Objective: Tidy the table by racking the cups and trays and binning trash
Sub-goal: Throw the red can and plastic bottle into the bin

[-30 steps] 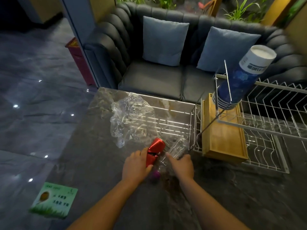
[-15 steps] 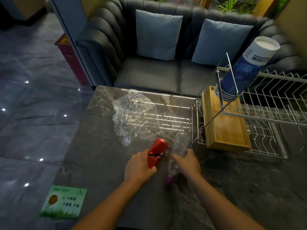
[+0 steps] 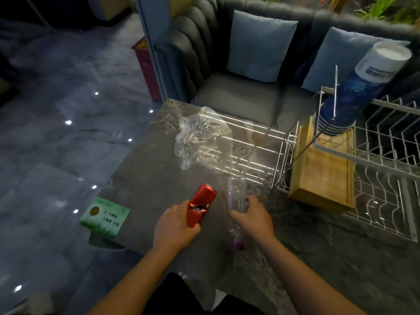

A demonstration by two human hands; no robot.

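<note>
My left hand [image 3: 173, 226] grips a crushed red can [image 3: 201, 204], held just above the dark marble table [image 3: 341, 269]. A clear plastic bottle [image 3: 236, 196] with a purple cap [image 3: 237, 246] is in my right hand [image 3: 252, 218], cap end toward me. A crumpled clear plastic bag [image 3: 200, 137] lies on the table beyond both hands. To the right stands a white wire rack [image 3: 386, 189] holding a wooden tray [image 3: 322, 171] on its lower level and a stack of blue paper cups [image 3: 363, 87] tipped over the upper rail.
A dark sofa [image 3: 238, 101] with two blue cushions sits behind the table. A green card [image 3: 104, 217] lies by the table's left edge. Grey tiled floor spreads to the left, and a red bin [image 3: 145, 64] stands beside the sofa arm.
Both hands have closed on the can and the bottle and lifted them slightly off the table. The view has shifted a little to the left.
</note>
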